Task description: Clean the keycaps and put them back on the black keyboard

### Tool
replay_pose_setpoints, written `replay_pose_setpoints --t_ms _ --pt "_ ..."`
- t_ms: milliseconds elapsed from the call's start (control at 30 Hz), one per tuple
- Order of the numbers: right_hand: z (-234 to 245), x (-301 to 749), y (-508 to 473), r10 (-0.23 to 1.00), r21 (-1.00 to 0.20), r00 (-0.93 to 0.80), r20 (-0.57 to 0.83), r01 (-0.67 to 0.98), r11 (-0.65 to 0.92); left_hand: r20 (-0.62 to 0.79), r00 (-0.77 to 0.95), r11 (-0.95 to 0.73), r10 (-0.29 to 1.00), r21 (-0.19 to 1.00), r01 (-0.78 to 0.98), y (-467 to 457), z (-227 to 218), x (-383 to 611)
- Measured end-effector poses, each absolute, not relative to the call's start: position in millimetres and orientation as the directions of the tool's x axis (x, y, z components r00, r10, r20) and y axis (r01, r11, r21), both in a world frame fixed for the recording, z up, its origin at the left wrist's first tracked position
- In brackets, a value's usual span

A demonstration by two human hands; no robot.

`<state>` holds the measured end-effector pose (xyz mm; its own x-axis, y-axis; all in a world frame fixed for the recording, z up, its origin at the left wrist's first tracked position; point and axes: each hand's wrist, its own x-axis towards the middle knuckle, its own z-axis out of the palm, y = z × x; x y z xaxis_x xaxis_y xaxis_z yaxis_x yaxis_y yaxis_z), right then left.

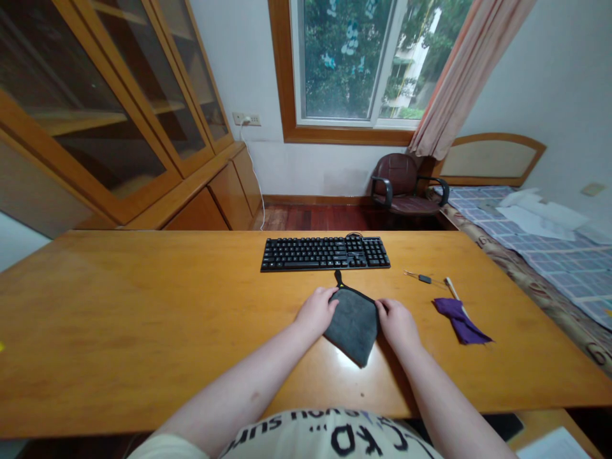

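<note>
A folded grey cloth with a black hanging loop lies on the wooden desk in front of me. My left hand rests on the cloth's left edge with its fingers curled over the top corner. On the right edge, my right hand grips the cloth with closed fingers. Just beyond the cloth lies a black keyboard.
To the right of the cloth sit a purple cloth, a thin stick or brush and a small dark tool. A glass-door cabinet stands at left. Behind the desk are an armchair, a window and a bed.
</note>
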<state>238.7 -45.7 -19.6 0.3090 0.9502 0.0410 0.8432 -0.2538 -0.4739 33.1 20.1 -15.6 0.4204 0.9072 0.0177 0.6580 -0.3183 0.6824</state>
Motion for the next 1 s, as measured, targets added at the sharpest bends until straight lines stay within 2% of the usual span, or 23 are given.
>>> replay_pose_setpoints --t_ms 67,167,267,367,433,533,600,733,900,1000 --pt "-24.9 240.2 -44.3 0.947 -0.468 0.306 0.095 0.854 -0.229 0.101 0.448 -0.409 0.888 0.619 0.67 13.4 -10.4 36.9" --pt "-31.7 243.0 -42.0 0.942 -0.47 0.301 0.148 0.86 -0.201 0.174 0.602 -0.584 0.78 0.55 0.597 1.7 -7.9 46.4" --pt "-33.3 244.6 -42.4 0.944 -0.455 0.278 0.177 0.874 -0.173 0.141 0.689 -0.664 0.711 0.459 0.591 -6.7 -13.3 57.7" --pt "-29.9 238.9 -47.1 0.904 -0.39 0.291 0.315 0.907 -0.156 0.107 0.703 -0.692 0.703 0.334 0.641 -9.2 -21.6 65.6" --pt "-27.6 228.7 -50.9 0.902 -0.361 0.195 0.385 0.931 -0.046 0.092 0.715 -0.707 0.693 0.286 0.647 -8.9 -25.6 68.2" --pt "-28.6 209.4 -53.2 0.953 -0.362 -0.072 0.293 0.915 0.18 0.054 0.74 -0.727 0.67 0.252 0.639 -8.4 -28.3 69.8" --pt "-32.1 201.3 -51.7 0.972 -0.373 -0.143 0.184 0.905 0.204 0.032 0.744 -0.726 0.668 0.247 0.641 -8.5 -29.1 69.5" --pt "-40.6 207.6 -48.7 0.99 -0.349 -0.133 0.055 0.926 0.144 0.054 0.744 -0.728 0.666 0.265 0.633 -6.9 -31.3 64.7" --pt "-44.6 227.2 -55.0 0.999 -0.259 -0.027 0.032 0.965 0.035 0.058 0.789 -0.763 0.612 0.308 0.569 1.5 -30.1 53.6" --pt "-36.6 229.2 -60.0 0.999 -0.268 0.017 0.031 0.964 -0.008 0.052 0.705 -0.686 0.707 0.291 0.667 5.1 -21.0 41.9"
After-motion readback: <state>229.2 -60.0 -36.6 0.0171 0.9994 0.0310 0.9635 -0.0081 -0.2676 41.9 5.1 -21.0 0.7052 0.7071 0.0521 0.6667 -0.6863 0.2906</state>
